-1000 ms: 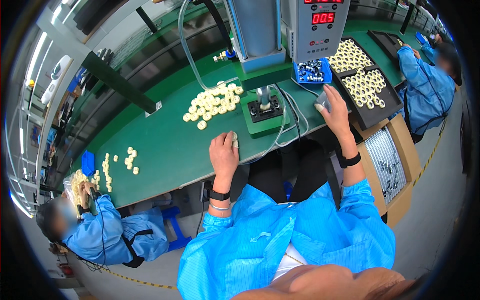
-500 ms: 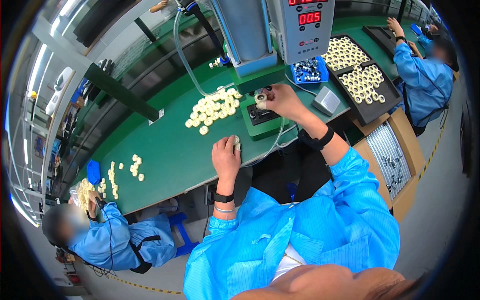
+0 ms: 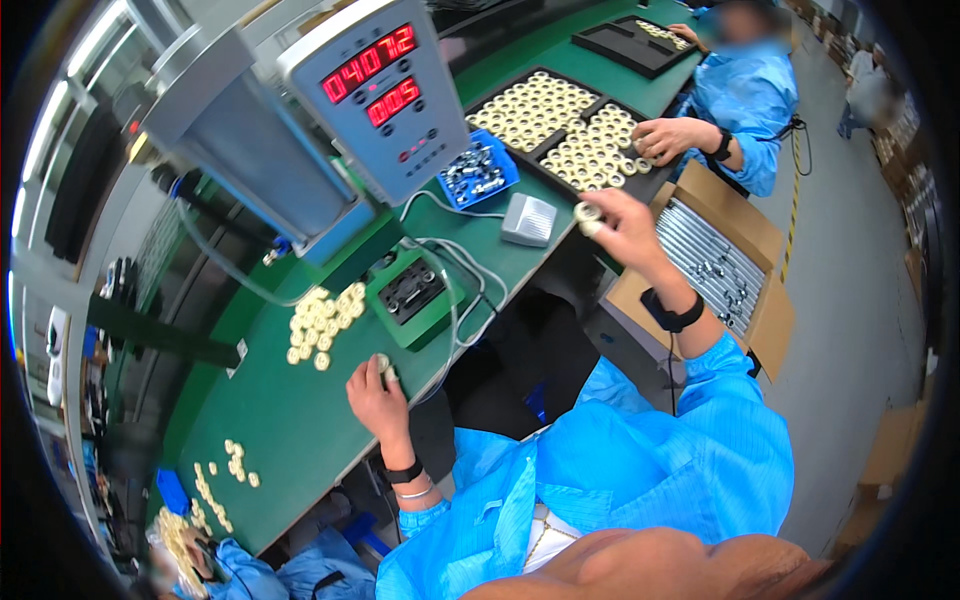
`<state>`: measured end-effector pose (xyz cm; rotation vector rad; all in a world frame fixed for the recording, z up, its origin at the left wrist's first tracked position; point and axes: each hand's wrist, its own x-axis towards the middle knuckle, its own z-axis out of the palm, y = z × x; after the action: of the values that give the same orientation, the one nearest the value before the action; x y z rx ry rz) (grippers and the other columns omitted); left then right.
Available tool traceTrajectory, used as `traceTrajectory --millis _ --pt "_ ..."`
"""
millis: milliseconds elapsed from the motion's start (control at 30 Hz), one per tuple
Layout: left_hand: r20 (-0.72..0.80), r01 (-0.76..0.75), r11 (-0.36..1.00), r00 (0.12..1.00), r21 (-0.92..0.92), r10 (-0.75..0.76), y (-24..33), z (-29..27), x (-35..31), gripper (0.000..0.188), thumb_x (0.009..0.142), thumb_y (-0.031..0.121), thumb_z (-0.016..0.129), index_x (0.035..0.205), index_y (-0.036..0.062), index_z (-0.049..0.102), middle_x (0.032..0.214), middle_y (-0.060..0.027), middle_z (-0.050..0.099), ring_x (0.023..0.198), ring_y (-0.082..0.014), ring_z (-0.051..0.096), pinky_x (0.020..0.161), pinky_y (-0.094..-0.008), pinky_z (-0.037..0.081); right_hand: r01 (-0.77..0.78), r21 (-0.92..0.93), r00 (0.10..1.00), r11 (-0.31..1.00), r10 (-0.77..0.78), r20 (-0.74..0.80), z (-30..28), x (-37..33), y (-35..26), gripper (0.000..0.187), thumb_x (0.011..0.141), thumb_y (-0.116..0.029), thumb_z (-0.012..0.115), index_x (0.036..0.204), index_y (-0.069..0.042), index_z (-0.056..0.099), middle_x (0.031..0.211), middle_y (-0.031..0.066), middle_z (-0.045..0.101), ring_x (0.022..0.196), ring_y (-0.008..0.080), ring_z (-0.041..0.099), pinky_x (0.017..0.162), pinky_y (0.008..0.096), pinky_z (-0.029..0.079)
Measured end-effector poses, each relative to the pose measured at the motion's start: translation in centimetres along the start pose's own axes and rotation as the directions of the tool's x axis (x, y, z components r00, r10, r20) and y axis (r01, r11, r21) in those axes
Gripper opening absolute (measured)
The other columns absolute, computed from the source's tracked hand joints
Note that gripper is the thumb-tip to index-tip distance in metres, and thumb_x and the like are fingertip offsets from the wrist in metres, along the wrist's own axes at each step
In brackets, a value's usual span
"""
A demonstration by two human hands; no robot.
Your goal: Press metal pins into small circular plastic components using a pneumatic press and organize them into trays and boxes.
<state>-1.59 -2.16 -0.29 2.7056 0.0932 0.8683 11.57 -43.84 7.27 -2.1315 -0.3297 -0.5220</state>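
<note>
A: What is the right hand doing?
B: Its thumb and fingers are drawn together in a pinch, gripping a cream ring-shaped part at the tips. It is at the bench's front edge, just beside the near edge of the black tray.
A: And the left hand?
B: Fingers half curled, holding another cream ring at the fingertips, near the front edge of the bench. I can't tell whether the hand rests on the top.
A: What lies about them?
B: Near the left hand, a loose heap of cream rings, then the press's green base, carrying a black fixture. Between the hands, by the front edge, a grey ribbed pedal.
A: Farther out?
B: A blue bin of metal fittings adjoins the tray's left side; the control box with red digits stands over the bench. A co-worker's hand reaches the ring-filled tray's right edge. A cardboard carton sits off the bench's front edge, holding small metal pieces.
</note>
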Motion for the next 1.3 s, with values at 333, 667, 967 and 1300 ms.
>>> traceTrajectory --millis 333,667,967,1300 --pt "0.015 0.067 0.994 0.998 -0.082 -0.066 0.4 0.1 0.5 0.037 0.077 0.001 0.068 0.114 0.0025 0.064 0.11 -0.0156 0.062 0.097 -0.036 0.061 0.084 -0.0435 0.05 -0.198 -0.326 0.971 0.924 0.14 -0.193 -10.3 3.6 10.2 0.035 0.075 -0.002 0.061 0.11 -0.001 0.066 0.097 0.0182 0.068 0.081 0.031 0.066 0.075 0.0384 0.053" --pt "0.068 0.168 0.979 0.985 -0.118 -0.161 0.7 -0.9 0.3 0.033 0.079 0.001 0.067 0.112 0.0001 0.064 0.108 -0.0164 0.062 0.098 -0.035 0.061 0.085 -0.0421 0.05 0.137 -0.531 0.982 0.836 -0.043 0.186 -6.3 4.5 12.7 0.02 0.07 0.001 0.061 0.09 0.0 0.066 0.083 0.0219 0.066 0.085 0.0389 0.065 0.075 0.0462 0.052" --pt "0.067 0.13 0.988 0.99 -0.079 -0.125 1.0 -0.6 0.7 0.033 0.079 0.002 0.067 0.112 0.0001 0.065 0.107 -0.0155 0.064 0.095 -0.0342 0.063 0.082 -0.0409 0.051 0.055 -0.666 0.994 0.744 0.025 0.111 -5.8 4.7 12.2 0.015 0.07 0.006 0.057 0.083 0.0 0.063 0.077 0.0219 0.064 0.082 0.0382 0.066 0.073 0.0469 0.053" --pt "0.037 0.073 0.997 0.997 -0.02 -0.072 1.2 -1.1 0.4 0.033 0.079 0.0 0.067 0.112 0.0007 0.066 0.107 -0.0147 0.064 0.095 -0.032 0.064 0.083 -0.0385 0.052 0.131 -0.621 0.975 0.772 0.013 0.221 -1.7 4.8 11.0 0.021 0.067 -0.001 0.065 0.088 -0.002 0.067 0.08 0.0219 0.066 0.083 0.0381 0.065 0.076 0.0455 0.052"
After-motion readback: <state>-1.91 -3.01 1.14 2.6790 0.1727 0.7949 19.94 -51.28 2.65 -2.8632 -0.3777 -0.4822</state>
